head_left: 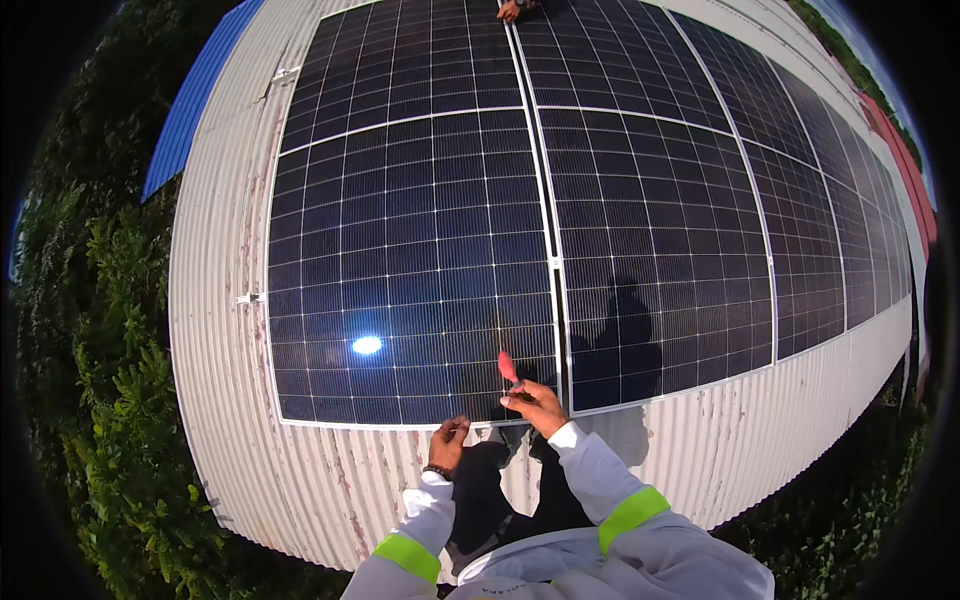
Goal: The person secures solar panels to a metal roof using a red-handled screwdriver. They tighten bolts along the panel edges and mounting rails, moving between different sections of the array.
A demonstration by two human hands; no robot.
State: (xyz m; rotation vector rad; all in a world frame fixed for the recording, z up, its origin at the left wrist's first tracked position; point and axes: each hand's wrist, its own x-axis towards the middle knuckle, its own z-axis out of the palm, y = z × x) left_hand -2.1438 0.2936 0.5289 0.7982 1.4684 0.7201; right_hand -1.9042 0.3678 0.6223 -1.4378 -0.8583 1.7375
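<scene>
My right hand (pixel 538 407) is closed around a small tool with a red handle (pixel 507 366), held above the near edge of the left solar panel (pixel 400 230). The handle points away from me; the tool's working end is hidden by my fingers, so its exact kind does not show. My left hand (pixel 448 446) is at the panel's near frame edge, its fingers pinched together. Whatever those fingers hold is too small to make out. A second solar panel (pixel 660 240) lies to the right, across a narrow gap with a metal clamp (pixel 556 263) in it.
Corrugated pale metal roof (pixel 240 400) runs around the panels, its near edge dropping off to greenery (pixel 130 450). More panels (pixel 800 210) continue rightward. Another person's hand (pixel 511 10) touches the far end of the gap. Brackets (pixel 250 299) stick out at left.
</scene>
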